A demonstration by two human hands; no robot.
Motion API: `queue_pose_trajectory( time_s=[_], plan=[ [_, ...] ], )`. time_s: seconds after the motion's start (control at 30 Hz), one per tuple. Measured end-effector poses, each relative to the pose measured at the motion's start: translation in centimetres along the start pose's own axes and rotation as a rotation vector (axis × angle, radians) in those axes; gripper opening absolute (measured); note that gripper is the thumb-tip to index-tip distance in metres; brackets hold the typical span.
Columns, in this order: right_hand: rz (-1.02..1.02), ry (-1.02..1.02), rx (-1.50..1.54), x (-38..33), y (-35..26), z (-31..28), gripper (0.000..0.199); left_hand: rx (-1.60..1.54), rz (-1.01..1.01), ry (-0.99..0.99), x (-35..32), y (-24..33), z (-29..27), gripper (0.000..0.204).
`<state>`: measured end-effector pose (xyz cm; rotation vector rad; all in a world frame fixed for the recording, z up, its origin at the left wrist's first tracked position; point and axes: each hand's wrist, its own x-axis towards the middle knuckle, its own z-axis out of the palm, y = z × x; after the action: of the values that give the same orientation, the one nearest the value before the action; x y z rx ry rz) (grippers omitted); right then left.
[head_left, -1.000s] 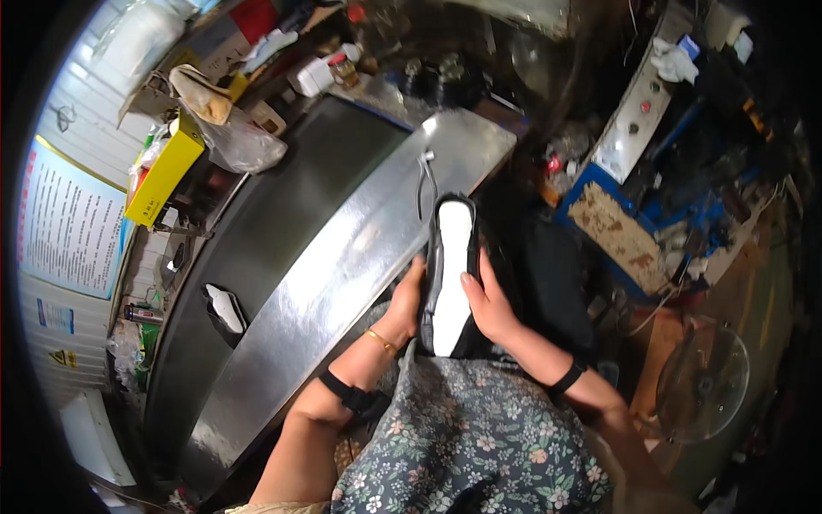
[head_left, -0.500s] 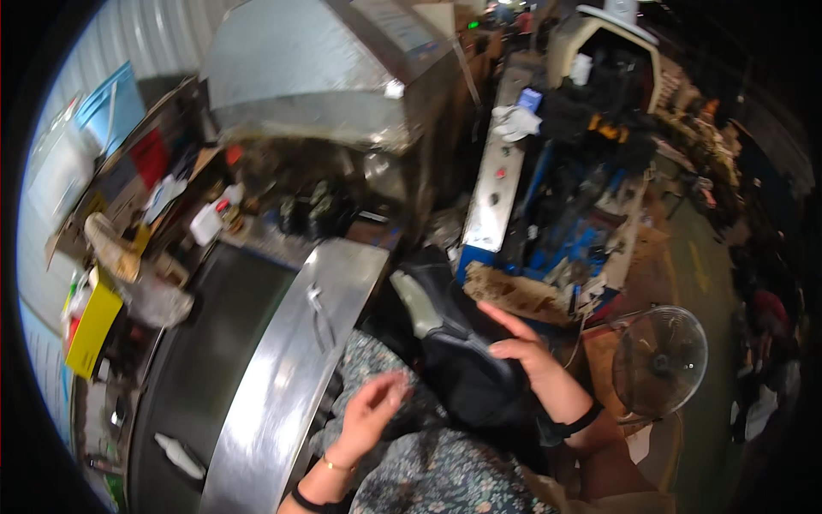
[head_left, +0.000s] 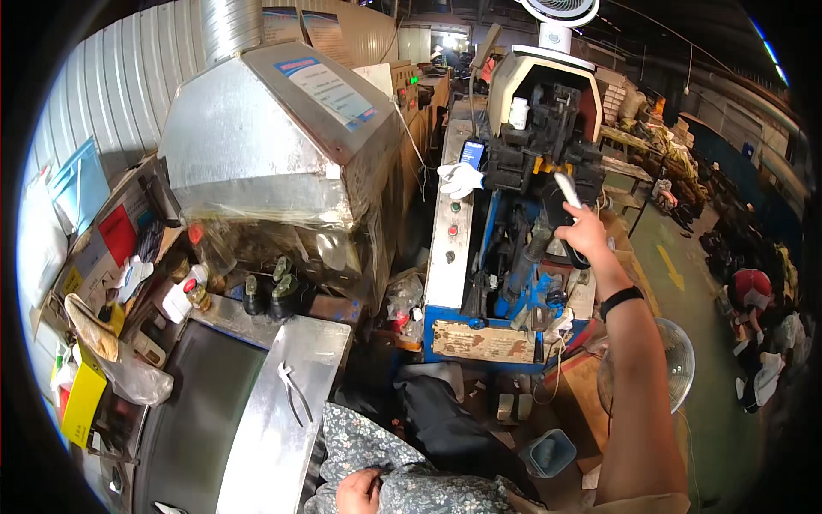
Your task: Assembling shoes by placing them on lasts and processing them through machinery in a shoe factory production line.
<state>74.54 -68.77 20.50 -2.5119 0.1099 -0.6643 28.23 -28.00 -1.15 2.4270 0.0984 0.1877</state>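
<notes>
The right arm stretches forward to a blue-framed machine (head_left: 518, 287), and the right hand (head_left: 587, 235) is at a shoe (head_left: 566, 189), which shows as a narrow white surface with black material beside it. The shoe is near the dark parts at the front of the machine's head; whether it touches them or sits on a support cannot be told. The right index finger lies along the white surface and the thumb stands apart from it. The other fingers are hidden, so how firmly the hand grips, if at all, is unclear.

The left hand (head_left: 358, 492) rests low on the floral apron (head_left: 368, 433), cut by the lower edge of the view. Its fingers are curled; whether they pinch the cloth cannot be told.

The step in hand looks like handling the shoe at the machine, one-handed. From this reach, the next move seems to call for a steady wrist, a sure hold and fingers kept clear of the machine's dark parts.

Pliers (head_left: 295, 394) lie on the shiny metal table (head_left: 257, 454), beside a dark belt (head_left: 201, 394). A white glove (head_left: 461, 180) lies at the far end of the control panel (head_left: 447, 270), and a round fan (head_left: 679, 367) stands beyond the right forearm.
</notes>
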Motion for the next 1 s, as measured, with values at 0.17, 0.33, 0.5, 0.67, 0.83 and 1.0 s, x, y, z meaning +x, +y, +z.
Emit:
queue_pose_trajectory(
  time_s=[0.17,0.33,0.5,0.67,0.83,1.0],
  plan=[
    [0.026,-0.267,-0.248,0.3,0.0,1.0,0.078,0.048,-0.044,-0.026,0.1,0.6,-0.2,0.025],
    [0.019,-0.107,-0.328,-4.0,-1.1,3.9,0.075,0.083,0.008,0.008,-0.6,-1.6,1.5,0.023],
    [-0.002,-0.045,-0.282,-3.3,0.6,3.4,0.074,0.094,0.003,-0.031,0.3,0.0,1.2,0.023],
    [-0.044,-0.020,-0.280,-3.3,-0.4,4.1,0.073,0.102,-0.008,0.022,0.1,0.3,0.5,0.024],
    [-0.177,-0.032,-0.045,-1.8,-1.3,5.7,0.066,-0.227,-0.114,0.169,-2.0,-4.1,1.5,0.020],
    [-0.190,-0.057,-0.242,4.8,8.2,4.8,0.063,-0.196,-0.390,0.359,-2.6,-7.9,-4.9,0.025]
  ],
)
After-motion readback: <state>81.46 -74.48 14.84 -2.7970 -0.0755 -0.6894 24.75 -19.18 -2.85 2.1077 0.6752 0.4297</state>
